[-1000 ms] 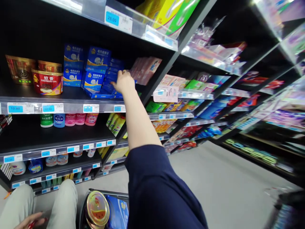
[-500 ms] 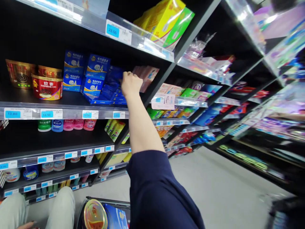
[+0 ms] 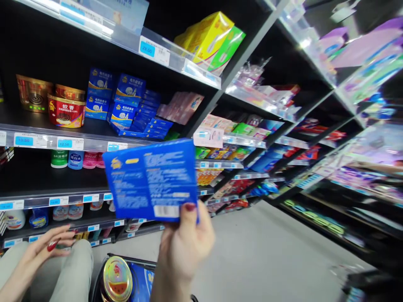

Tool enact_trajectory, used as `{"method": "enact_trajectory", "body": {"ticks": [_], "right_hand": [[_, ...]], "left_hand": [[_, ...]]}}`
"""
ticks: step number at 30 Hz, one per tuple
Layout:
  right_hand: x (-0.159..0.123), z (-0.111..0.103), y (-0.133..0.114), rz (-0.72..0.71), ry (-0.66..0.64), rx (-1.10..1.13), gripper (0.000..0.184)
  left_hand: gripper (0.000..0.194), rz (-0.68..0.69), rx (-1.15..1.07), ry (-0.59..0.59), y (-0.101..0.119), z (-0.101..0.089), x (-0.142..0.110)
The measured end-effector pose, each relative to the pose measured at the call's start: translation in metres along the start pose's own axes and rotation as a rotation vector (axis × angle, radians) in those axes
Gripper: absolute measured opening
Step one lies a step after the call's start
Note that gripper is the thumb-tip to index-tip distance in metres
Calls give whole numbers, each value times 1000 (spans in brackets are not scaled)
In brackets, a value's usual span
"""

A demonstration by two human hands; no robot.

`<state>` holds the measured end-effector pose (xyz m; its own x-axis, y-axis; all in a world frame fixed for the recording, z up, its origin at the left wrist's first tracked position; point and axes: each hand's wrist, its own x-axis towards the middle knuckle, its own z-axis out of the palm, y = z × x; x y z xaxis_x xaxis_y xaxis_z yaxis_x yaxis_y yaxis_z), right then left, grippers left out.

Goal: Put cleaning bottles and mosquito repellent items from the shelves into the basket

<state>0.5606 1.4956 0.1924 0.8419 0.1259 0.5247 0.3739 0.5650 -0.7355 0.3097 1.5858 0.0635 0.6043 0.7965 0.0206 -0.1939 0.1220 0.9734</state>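
My right hand (image 3: 185, 243) is closed on the lower edge of a flat blue box (image 3: 151, 180), held up in front of me with its printed back and barcode showing. More blue boxes (image 3: 143, 115) of the same kind stand and lie on the shelf (image 3: 78, 140) behind it. My left hand (image 3: 47, 247) hovers at the lower left with its fingers spread and holds nothing. Below my hands a basket (image 3: 110, 272) carries a round gold-lidded tin (image 3: 117, 279) and another blue pack (image 3: 141, 281).
Red and gold round tins (image 3: 64, 110) stand at the left of the shelf. Pink packs (image 3: 182, 107) lean to the right of the blue boxes. Bottles (image 3: 75, 159) fill the shelf below. Yellow and green boxes (image 3: 214, 40) sit above. Grey aisle floor (image 3: 267, 251) stretches right between racks.
My right hand has come back from the shelf with a blue box and now holds it up close. My left hand has risen into view at the lower left.
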Motion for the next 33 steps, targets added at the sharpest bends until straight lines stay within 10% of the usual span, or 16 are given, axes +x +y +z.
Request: {"method": "enact_trajectory", "body": {"ticks": [6, 17, 21, 24, 27, 33], "right_hand": [[-83, -5, 26, 707, -233, 279, 42], [-111, -37, 36, 836, -441, 162, 46], [-129, -36, 35, 573, -264, -51, 39], [-157, -25, 38, 7, -115, -408, 28], [-184, -11, 44, -457, -215, -555, 44], [-173, -10, 44, -537, -534, -388, 44]], "left_hand": [[73, 114, -169, -43, 55, 55, 4], [69, -81, -88, 14, 52, 52, -1], [66, 101, 10, 130, 41, 58, 0], [78, 276, 24, 155, 23, 66, -3], [95, 151, -144, 44, 11, 70, -6], [84, -53, -443, 405, 40, 56, 4]]}}
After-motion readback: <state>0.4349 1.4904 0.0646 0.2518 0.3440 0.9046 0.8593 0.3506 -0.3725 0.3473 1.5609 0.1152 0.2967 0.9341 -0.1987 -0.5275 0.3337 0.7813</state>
